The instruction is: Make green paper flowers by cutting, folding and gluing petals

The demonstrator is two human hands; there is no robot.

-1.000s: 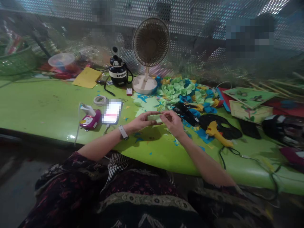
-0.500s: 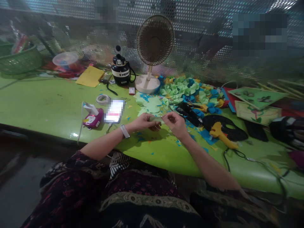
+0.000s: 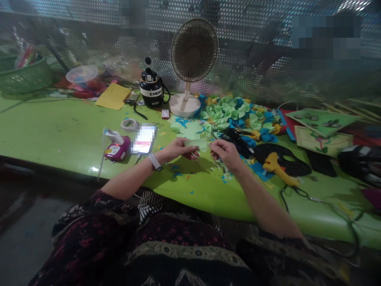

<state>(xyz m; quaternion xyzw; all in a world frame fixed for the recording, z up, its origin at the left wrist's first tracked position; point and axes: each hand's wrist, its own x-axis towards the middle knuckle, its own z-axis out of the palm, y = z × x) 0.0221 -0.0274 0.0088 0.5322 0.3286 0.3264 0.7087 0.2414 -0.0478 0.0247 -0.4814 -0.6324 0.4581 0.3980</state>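
Note:
Over the green table (image 3: 53, 131) my two hands hold a small pale green piece of paper (image 3: 197, 143) between them. My left hand (image 3: 177, 149), with a white watch on its wrist, pinches the paper's left end. My right hand (image 3: 225, 153) pinches its right end with thumb and fingers. Paper scraps in green and blue lie on the table under and around the hands.
A pile of folded green, blue and yellow paper shapes (image 3: 238, 113) lies behind. A desk fan (image 3: 193, 63), black jug (image 3: 151, 90), tape roll (image 3: 128, 124), phone (image 3: 144, 139), pink device (image 3: 116, 149), yellow glue gun (image 3: 278, 169) with cord, green basket (image 3: 24, 75), craft boards (image 3: 323, 127).
The hands have drawn slightly apart and the paper now shows flatter and wider between them. The view shifted a little to the left over the second.

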